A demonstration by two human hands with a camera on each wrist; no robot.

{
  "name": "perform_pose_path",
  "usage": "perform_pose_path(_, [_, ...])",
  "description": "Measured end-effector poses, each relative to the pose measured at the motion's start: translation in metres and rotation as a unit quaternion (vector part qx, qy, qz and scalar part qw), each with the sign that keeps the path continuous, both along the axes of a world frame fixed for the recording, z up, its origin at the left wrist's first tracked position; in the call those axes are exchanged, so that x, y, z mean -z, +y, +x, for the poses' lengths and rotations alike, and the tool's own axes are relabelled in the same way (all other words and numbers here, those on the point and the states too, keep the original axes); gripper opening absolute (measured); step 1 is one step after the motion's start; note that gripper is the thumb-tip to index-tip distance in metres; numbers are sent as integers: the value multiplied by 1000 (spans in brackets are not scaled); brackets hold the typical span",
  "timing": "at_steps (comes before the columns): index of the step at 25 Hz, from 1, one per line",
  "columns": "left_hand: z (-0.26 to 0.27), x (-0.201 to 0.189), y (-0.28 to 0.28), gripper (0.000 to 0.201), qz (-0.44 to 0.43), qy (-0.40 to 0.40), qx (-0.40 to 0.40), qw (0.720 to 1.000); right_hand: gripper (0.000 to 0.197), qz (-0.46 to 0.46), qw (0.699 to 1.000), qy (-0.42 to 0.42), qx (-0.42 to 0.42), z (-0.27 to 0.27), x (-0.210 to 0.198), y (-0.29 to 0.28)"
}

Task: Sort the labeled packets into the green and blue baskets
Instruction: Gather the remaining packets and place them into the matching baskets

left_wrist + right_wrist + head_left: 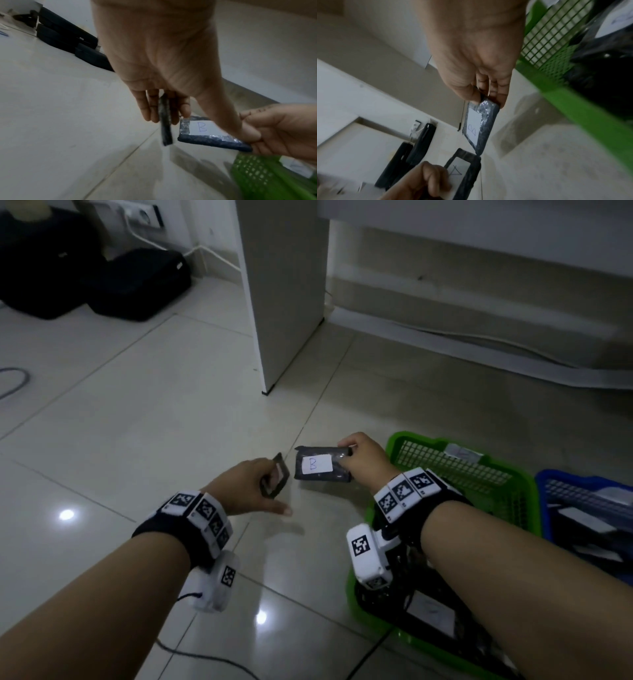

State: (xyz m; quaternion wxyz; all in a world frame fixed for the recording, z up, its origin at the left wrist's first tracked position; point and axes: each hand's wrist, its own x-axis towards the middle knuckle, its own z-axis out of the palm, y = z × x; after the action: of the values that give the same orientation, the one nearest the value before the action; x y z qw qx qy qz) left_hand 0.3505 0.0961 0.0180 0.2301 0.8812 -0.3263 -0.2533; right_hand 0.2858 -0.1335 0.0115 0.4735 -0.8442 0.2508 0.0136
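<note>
My right hand pinches one end of a dark packet with a white label marked B, held flat above the floor tiles. The same B packet hangs from my right fingers in the right wrist view. My left hand holds a second dark packet edge-on; its label reads A. In the left wrist view this A packet sits between the fingers. The green basket lies just right of my right hand, with labeled packets inside. The blue basket stands further right, also holding packets.
A white furniture leg stands on the tiles beyond my hands. Black bags lie at the far left by a wall socket. A cable loops at the left edge. Another thin cable trails over the tiles near me.
</note>
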Motion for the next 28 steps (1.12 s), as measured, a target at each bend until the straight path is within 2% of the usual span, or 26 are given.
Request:
perform_pose_path(1, [-3, -7, -12, 41, -66, 30, -28, 997, 19, 33, 999, -13, 40, -5, -3, -11])
perform_pose_path(4, [-15, -19, -49, 24, -216, 34, -82, 972, 14, 133, 982, -23, 133, -28, -19, -43])
perform_pose_path(7, [-29, -25, -87, 30, -325, 95, -120, 933, 17, 117, 981, -36, 152, -53, -34, -76])
perform_pose_path(9, [-38, -26, -111, 34, -355, 129, -134, 916, 18, 104, 980, -44, 161, -68, -39, -96])
perform_pose_path(13, [-60, -28, -157, 37, -374, 210, -142, 892, 23, 61, 977, -51, 199, -99, -45, -136])
perform_pose_path(18, [-86, -32, -198, 39, -373, 240, -118, 888, 16, 33, 953, -52, 296, -140, -41, -171])
perform_pose_path(21, [-95, -30, -210, 42, -362, 271, -129, 883, 16, 115, 952, -5, 283, -150, -35, -172])
perform_pose_path(23, [-99, -29, -215, 41, -352, 287, -140, 880, 18, 167, 957, 59, 229, -154, -31, -168])
perform_pose_path(25, [-104, -28, -219, 37, -331, 296, -145, 884, 32, 139, 967, 117, 178, -157, -27, -170])
perform_pose_path(28, [-112, -27, -229, 37, -292, 298, -145, 897, 39, 146, 961, 93, 218, -157, -43, -180])
